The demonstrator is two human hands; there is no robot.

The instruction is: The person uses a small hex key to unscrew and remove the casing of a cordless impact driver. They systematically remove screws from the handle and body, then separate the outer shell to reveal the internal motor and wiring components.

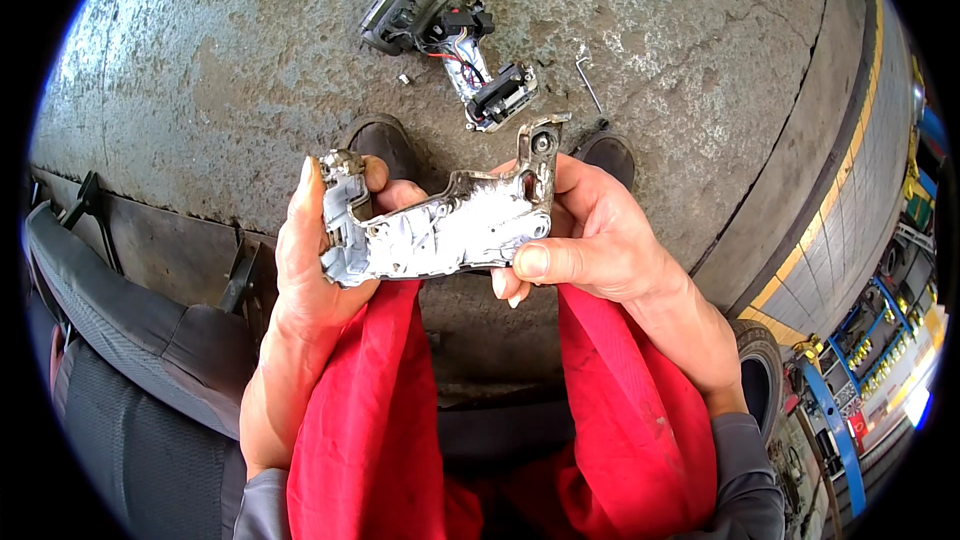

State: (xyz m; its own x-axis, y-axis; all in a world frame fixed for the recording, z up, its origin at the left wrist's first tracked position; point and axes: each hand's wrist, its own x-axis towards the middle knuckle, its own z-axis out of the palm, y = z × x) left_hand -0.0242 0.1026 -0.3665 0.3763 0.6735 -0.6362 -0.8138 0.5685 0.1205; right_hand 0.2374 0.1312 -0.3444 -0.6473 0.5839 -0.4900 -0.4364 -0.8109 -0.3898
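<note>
Between my two hands, above my knees, is a silvery cast metal housing part (450,230) with ribs, screw holes and a bracket arm rising at its right end. The fingers of my left hand (305,240) wrap round its left end, thumb up along the side. At the right end, my right hand (600,235) grips it with the thumb on the front face and the fingers behind. Brown grime marks its upper edge. What lies behind the part is hidden.
On the worn concrete floor ahead lies an opened black-and-silver assembly (465,50) with loose wires. A thin wrench-like tool (590,85) and a small loose piece (404,79) lie near it. A dark vehicle seat (150,340) is at left, a tire (760,370) at right.
</note>
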